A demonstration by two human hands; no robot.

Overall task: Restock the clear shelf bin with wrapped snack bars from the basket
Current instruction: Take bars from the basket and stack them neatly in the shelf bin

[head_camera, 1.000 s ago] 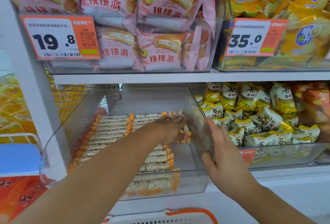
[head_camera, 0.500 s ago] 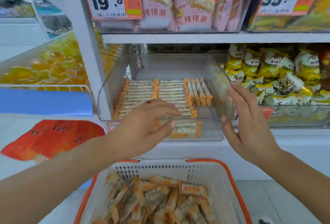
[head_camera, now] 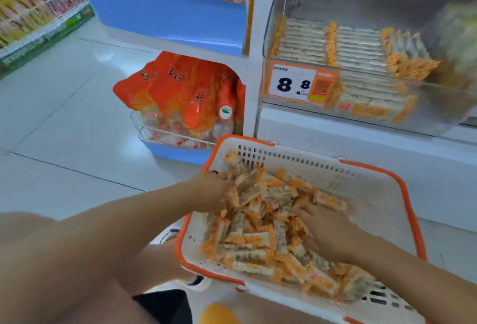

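Note:
A white basket (head_camera: 361, 184) with an orange rim stands low in front of the shelf, heaped with wrapped snack bars (head_camera: 260, 223) in orange-and-clear wrappers. My left hand (head_camera: 209, 189) is at the pile's left edge, its fingers curled into a few bars. My right hand (head_camera: 327, 230) lies palm down on the right of the pile, fingers spread over the bars. Above and behind the basket is the clear shelf bin (head_camera: 438, 122) with neat rows of the same bars (head_camera: 356, 50) inside and an 8.8 price tag (head_camera: 296, 83) on its front. Neither hand touches the bin.
Left of the bin, a white upright (head_camera: 253, 65) separates it from a blue bin of yellow snacks (head_camera: 167, 14) and a low tray of orange bags (head_camera: 185, 91). Pale floor tiles (head_camera: 64, 117) stretch left to another stocked shelf (head_camera: 38, 14).
Both hands left the shelf bin and came down into the basket's pile. The view dropped from the shelves to the basket and floor.

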